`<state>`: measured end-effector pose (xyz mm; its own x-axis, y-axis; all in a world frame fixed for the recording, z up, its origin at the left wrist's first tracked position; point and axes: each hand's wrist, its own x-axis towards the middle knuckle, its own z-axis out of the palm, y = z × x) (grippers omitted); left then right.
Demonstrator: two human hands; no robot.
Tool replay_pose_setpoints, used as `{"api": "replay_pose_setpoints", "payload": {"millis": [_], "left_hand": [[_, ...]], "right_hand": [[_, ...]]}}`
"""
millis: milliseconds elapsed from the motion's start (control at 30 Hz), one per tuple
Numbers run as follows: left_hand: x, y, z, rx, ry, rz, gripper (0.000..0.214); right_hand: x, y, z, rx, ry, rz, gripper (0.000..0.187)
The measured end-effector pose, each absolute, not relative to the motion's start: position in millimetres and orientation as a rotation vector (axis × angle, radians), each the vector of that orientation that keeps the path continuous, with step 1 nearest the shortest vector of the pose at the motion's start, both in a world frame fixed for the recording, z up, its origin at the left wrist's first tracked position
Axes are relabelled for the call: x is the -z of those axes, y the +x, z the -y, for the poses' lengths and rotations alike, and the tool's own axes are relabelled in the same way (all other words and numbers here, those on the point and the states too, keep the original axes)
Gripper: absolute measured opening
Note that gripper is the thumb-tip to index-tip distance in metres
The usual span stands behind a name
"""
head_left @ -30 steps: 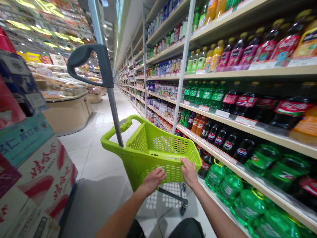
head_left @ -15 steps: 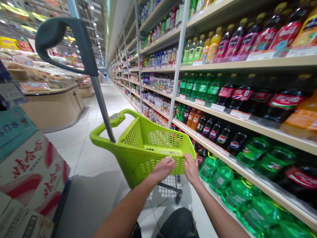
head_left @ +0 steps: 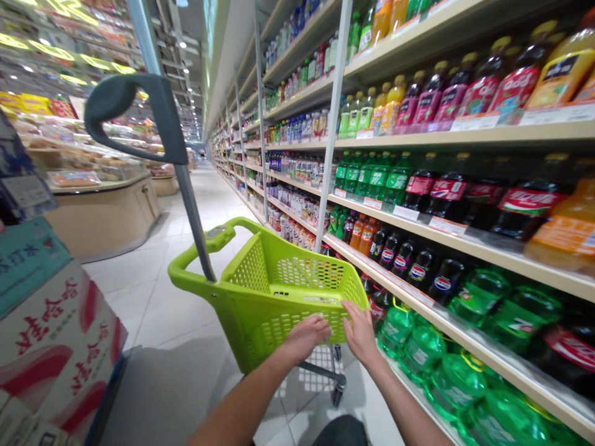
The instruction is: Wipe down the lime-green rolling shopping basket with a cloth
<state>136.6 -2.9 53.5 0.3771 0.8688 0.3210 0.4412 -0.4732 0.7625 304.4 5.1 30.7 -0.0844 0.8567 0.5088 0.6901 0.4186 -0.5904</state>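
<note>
A lime-green shopping cart with perforated walls stands ahead of me, its basket holding nothing that I can see. At the basket's near right corner, my right hand has its fingers over the rim, gripping it. My left hand is beside it, in front of the basket's near side wall. Its fingers are curled together; what they hold, if anything, is too small to make out. A grey pole with a dark looped handle rises by the cart's push bar.
Drink shelves run along the right, with large green bottles at the bottom close to my right arm. Stacked cartons stand at the left. A rounded display counter is beyond them, and a tiled aisle leads away.
The view has tilted up slightly, so cart, hands and shelves sit a little lower. Both hands keep nearly the same place at the cart.
</note>
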Motion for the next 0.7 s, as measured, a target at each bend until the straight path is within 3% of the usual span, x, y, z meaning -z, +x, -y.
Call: {"api": "replay_pose_setpoints", "payload": {"millis": [133, 233, 333, 533, 633, 700], "left_hand": [[-68, 113, 11, -1.182, 2.231, -1.044, 0.024], [-81, 106, 12, -1.486, 2.043, -1.211, 0.037], [-84, 104, 14, -1.607, 1.845, -1.34, 0.041], [-74, 100, 27, -1.37, 2.123, -1.156, 0.048], [-78, 98, 29, -1.376, 1.719, -1.187, 0.052], [-85, 95, 25, -1.326, 1.413, -1.224, 0.04]], "right_hand": [[-43, 265, 7, -0.6, -1.104, 1.578, 0.041], [-51, 234, 17, -1.096, -1.064, 1.109, 0.052], [-62, 209, 29, -1.491, -0.786, 0.823, 0.051], [-85, 187, 36, -1.417, -0.678, 0.72, 0.043], [-82, 190, 28, -1.349, -0.789, 0.699, 0.042], [-81, 194, 23, -1.329, -0.838, 0.777, 0.04]]}}
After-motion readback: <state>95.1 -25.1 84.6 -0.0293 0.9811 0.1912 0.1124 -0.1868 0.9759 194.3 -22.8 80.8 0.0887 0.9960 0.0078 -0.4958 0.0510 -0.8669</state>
